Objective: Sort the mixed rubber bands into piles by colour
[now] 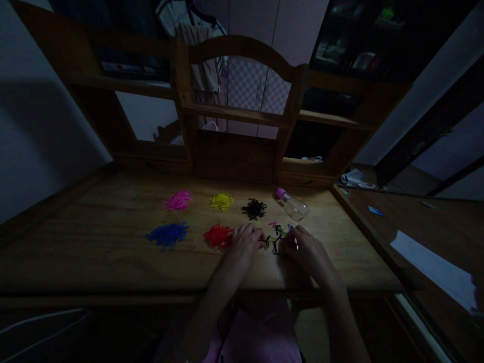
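Note:
On a wooden desk [94,252] lie sorted heaps of tiny bands: pink [177,200], yellow [222,201], black [254,208], blue [167,234] and red [217,236]. Between my hands sits a small mixed cluster of bands [277,235]. My left hand [245,242] rests beside the red heap, fingers curled and pinching at the cluster's left edge. My right hand [302,247] is curled at the cluster's right side, fingertips pressed together on something too small to name.
A clear plastic bottle with a pink cap [292,204] lies on its side behind the cluster. A wooden shelf unit [234,116] rises at the desk's back. A second wooden surface on the right carries a white paper sheet [434,269]. The room is dim.

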A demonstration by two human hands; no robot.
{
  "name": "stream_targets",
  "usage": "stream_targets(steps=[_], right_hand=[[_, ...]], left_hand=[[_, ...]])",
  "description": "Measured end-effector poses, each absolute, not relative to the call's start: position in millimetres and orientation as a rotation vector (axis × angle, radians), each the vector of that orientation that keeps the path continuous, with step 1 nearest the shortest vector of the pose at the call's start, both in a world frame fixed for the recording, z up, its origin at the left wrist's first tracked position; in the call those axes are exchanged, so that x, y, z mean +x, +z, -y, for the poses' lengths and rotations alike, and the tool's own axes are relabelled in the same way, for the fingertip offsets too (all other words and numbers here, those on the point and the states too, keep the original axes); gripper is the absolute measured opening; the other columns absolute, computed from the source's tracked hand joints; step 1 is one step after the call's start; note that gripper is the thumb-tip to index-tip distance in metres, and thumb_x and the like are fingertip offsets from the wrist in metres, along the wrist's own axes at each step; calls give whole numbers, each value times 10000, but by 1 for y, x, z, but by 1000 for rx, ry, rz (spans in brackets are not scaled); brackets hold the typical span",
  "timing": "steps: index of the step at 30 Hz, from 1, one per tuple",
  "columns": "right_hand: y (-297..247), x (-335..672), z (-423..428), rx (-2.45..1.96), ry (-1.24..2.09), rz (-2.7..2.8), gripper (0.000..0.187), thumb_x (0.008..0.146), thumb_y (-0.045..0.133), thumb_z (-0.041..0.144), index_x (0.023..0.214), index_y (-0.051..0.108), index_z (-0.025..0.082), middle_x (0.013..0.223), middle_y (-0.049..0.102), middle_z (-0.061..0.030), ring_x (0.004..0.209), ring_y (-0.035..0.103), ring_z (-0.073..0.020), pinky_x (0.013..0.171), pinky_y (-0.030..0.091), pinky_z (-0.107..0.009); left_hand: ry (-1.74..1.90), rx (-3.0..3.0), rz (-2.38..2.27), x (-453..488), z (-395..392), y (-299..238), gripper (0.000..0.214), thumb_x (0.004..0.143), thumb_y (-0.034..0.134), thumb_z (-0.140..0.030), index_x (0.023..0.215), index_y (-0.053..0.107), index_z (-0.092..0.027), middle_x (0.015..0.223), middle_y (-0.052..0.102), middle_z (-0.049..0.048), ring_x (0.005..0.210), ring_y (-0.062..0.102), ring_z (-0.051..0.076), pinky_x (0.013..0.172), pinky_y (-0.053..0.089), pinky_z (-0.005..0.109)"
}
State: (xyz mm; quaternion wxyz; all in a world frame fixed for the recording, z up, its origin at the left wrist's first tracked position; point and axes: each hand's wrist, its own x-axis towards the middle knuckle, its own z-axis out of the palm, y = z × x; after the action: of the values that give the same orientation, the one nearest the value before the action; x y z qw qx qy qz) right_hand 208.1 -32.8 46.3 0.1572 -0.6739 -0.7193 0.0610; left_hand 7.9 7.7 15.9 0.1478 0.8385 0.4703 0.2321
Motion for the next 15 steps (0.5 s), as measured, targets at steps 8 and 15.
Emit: stream_targets(steps=[8, 15], right_hand=[[57, 200, 25, -1884, 148, 2157, 49, 814, 620, 234, 852, 596, 218, 939, 603, -14, 743, 601, -143, 600, 325, -238], [49, 204, 22, -1890, 74, 2195, 28, 801, 593, 187, 820, 592, 208, 885, 608, -16, 709, 591, -147, 577, 299, -247]], left_hand=[[641, 2488, -1315, 12, 4, 10, 68, 905, 510, -146, 915, 548, -201, 961, 584, 50, 932, 511, 227, 815, 373, 364], [876, 2079, -1263, 16, 25, 13, 142, 920, 450, -110, 882, 549, -206, 919, 621, 35, 900, 571, 194, 792, 440, 312]])
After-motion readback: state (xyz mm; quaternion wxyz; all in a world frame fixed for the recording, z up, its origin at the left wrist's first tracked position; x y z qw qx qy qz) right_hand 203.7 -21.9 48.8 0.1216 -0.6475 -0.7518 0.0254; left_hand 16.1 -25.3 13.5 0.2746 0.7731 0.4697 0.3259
